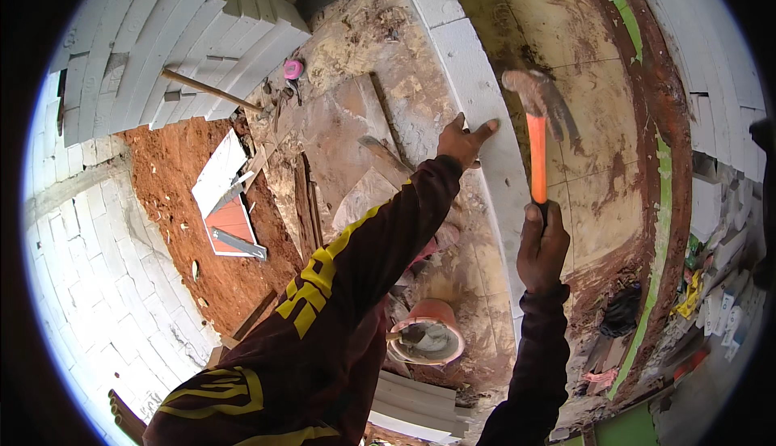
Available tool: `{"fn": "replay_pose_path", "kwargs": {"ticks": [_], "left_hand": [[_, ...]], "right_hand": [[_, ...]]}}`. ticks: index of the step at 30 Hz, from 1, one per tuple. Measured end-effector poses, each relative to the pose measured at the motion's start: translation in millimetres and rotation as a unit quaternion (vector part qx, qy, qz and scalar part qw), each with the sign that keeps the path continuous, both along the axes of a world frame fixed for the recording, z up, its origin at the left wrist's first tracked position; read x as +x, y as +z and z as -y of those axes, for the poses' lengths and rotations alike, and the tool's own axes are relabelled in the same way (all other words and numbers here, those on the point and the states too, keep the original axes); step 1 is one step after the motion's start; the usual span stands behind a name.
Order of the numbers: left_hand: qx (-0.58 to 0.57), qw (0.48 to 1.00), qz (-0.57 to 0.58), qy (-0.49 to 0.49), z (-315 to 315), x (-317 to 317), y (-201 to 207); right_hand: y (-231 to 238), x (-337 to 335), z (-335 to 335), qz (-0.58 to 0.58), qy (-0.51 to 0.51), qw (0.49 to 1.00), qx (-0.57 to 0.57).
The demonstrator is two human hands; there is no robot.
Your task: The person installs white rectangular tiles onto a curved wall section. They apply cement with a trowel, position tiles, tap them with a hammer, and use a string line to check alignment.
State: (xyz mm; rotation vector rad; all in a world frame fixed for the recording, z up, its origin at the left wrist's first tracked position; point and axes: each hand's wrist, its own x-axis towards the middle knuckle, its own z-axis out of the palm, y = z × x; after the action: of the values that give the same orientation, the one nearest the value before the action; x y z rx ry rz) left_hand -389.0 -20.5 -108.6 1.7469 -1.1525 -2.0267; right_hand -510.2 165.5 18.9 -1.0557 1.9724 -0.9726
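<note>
My right hand (543, 245) is closed round the dark grip of a claw hammer (537, 151). Its orange handle points away from me, and the metal head is smeared by motion above the tiled floor, right of a row of white blocks (488, 100). My left hand (462, 143) grips the left edge of that row, a finger and thumb spread over the top face. Its other fingers are partly hidden. The hammer head is apart from the blocks and from my left hand.
A bucket (428, 334) of grey mix stands near my body. A pink tape measure (293, 69) lies at the far left, by stacked white blocks (178, 33). A handsaw (238, 243) rests on reddish soil. Boards (307, 203) lie left of the row.
</note>
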Motion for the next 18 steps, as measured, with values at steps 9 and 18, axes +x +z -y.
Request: {"fn": "replay_pose_path", "kwargs": {"ticks": [9, 18], "left_hand": [[0.004, 1.000, -0.015, 0.009, 5, -4, 21], [0.002, 0.997, -0.072, 0.036, 1, 2, 0]], "right_hand": [[-21, -8, 117, -0.151, 0.094, 0.976, 0.124], [-34, 14, 66, -0.058, 0.012, 0.993, 0.101]]}}
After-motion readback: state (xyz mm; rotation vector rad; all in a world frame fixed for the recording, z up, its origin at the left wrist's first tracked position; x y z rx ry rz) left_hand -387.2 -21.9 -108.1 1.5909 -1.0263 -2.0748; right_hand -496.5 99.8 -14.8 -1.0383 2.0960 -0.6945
